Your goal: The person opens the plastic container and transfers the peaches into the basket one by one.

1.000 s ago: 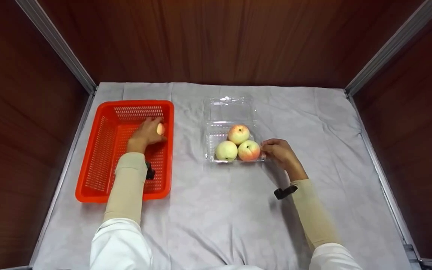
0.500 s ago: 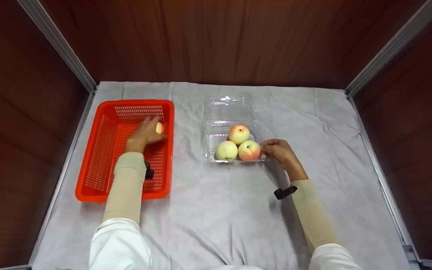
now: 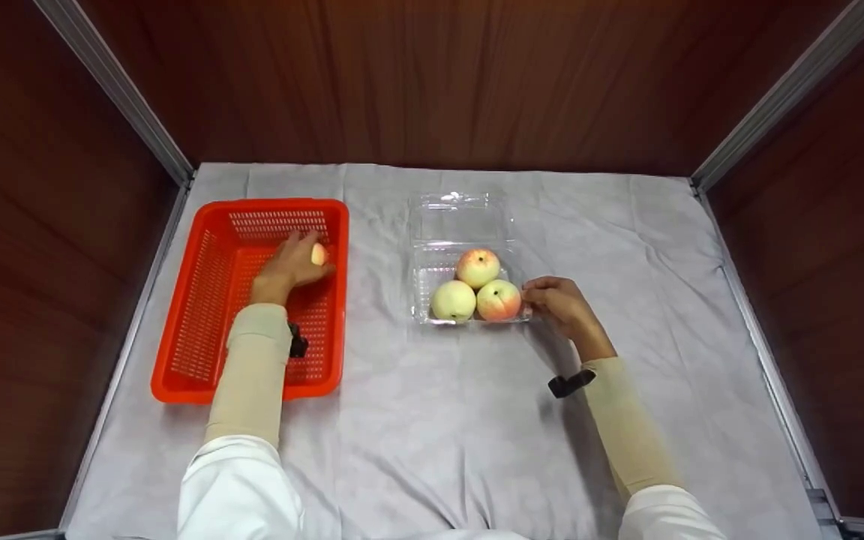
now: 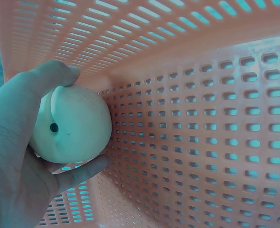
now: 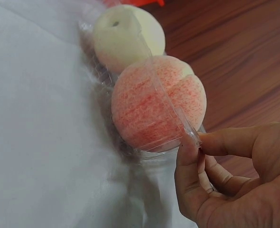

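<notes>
Inside the red plastic basket, my left hand grips a peach near the far right corner. In the left wrist view, thumb and fingers curl round its sides, and the perforated basket wall stands close beside it. A clear plastic clamshell box lies with its lid folded back on the sheet. It holds three pale peaches with red blush: one at the back, one front left and one front right. My right hand pinches the box's right rim between thumb and fingers, beside the front-right peach.
A wrinkled grey sheet covers the table. Dark brown wooden panels rise at the back and both sides, joined by metal posts. The basket stands left of the clamshell, with a strip of sheet between them.
My left hand has shifted very slightly away from me inside the basket, the peach with it. The right hand and the clamshell stay in place.
</notes>
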The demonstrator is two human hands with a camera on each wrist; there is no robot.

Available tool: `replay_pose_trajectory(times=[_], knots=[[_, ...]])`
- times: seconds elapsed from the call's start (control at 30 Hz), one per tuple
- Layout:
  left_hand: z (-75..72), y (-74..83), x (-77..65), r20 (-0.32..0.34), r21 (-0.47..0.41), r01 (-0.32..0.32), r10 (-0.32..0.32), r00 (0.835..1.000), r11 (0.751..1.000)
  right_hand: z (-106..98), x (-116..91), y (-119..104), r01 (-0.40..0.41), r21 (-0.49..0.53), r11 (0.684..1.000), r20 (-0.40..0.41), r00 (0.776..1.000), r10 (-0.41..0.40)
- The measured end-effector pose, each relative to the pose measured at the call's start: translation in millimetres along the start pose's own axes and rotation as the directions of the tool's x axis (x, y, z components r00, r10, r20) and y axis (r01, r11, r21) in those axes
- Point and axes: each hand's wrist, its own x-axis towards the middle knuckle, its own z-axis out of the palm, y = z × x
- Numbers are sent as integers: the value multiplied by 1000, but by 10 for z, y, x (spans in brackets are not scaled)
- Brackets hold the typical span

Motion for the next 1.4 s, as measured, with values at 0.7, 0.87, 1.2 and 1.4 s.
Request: replay_pose_trajectory(times=[0.7, 0.87, 1.2, 1.4], knots=[[-42, 8, -1, -64, 0, -28, 28, 998, 1000, 5, 1, -17, 8, -3, 1000, -6, 1000, -8], [-50, 17, -16, -78, -2, -41, 41, 996, 999, -3, 1, -8, 9, -26, 1000, -9, 1000, -9], [-68, 46, -25, -123, 11, -73, 74, 990, 997, -21, 23, 27, 6, -37, 999, -9, 1000, -6], [-99, 68, -28, -135, 16, -86, 87, 987, 996, -19, 13, 13, 9, -29, 1000, -2, 1000, -9]])
